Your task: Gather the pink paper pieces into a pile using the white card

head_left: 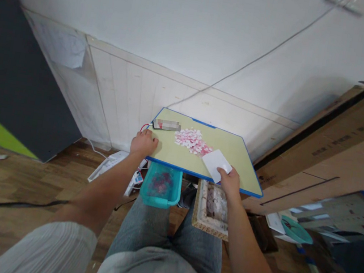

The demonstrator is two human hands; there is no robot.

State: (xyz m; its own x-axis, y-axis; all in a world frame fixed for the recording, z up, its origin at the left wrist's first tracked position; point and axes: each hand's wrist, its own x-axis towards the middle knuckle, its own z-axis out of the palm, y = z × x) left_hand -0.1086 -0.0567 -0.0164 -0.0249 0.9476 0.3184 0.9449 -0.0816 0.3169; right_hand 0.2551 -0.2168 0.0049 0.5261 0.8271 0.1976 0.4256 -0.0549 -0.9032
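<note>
My right hand grips a flat white card, thumb on top. The card's far corner meets the near end of a pile of small pink and white petal-like pieces. These pieces lie spread on a pale yellow table top with a blue edge. On the table's left edge rests my left hand, fingers curled; what they hold, if anything, is hidden. Just beyond it lies a phone with a red cable at its left end.
Below the table's near edge, a turquoise basket holds dark reddish bits. Right of it sits a speckled, pale-lined box. Large cardboard boxes lean at the right. A wall stands behind the table. A white power strip lies at left.
</note>
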